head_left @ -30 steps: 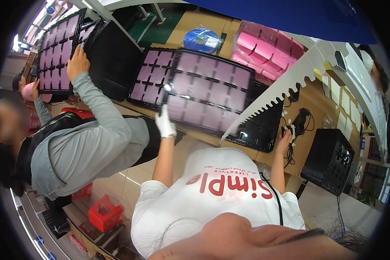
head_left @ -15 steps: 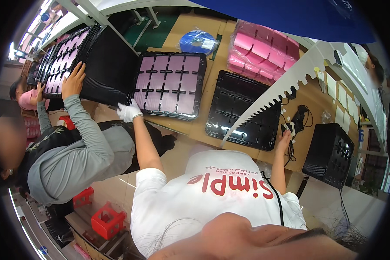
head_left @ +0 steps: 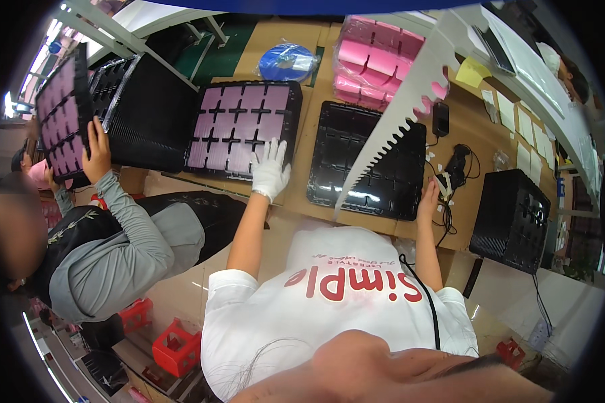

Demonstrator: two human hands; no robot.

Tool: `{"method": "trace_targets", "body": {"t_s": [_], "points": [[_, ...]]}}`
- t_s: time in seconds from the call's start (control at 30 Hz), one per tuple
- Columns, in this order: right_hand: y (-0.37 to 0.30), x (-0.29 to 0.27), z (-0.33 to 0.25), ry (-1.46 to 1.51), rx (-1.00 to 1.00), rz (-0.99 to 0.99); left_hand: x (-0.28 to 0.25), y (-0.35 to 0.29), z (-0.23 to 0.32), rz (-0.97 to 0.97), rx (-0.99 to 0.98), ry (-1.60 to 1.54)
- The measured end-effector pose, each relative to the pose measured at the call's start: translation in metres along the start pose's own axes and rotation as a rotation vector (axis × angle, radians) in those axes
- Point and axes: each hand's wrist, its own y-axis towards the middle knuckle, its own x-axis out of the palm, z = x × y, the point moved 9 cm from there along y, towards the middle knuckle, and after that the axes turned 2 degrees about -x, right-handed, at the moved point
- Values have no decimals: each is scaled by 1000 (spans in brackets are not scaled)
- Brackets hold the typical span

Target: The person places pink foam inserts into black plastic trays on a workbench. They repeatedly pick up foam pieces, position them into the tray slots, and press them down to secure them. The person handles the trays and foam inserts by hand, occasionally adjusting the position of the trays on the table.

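Left hand [head_left: 271,171]: gloved, fingers outstretched, over the near right corner of the pink tray [head_left: 242,126]; forearm angled forward.
Right hand [head_left: 428,200]: bare, fingers pointing forward, just right of the black tray [head_left: 346,144]; grip unclear.
Trays: apart, side by side on the table [head_left: 299,168].

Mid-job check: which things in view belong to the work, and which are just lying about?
Seemingly in use:
- pink-filled tray, under the gloved left hand
- black tray, beside the right hand
- co-worker's held tray

Seemingly lying about:
- blue roll
- wrapped pink material, possibly stock
- red stool
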Motion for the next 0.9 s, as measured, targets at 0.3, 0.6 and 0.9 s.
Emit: {"method": "trace_targets", "body": {"t_s": [0.3, 0.6, 0.9], "points": [[-16, 73, -27, -63, -139, -406, -21, -37, 107, -155, 174, -1137], [-143, 172, -45, 343, 468, -996, 17, -50, 144, -3, -185, -1453], [-108, 162, -45, 74, 83, -836, 36, -50, 143, -155, -589, -1608]]}}
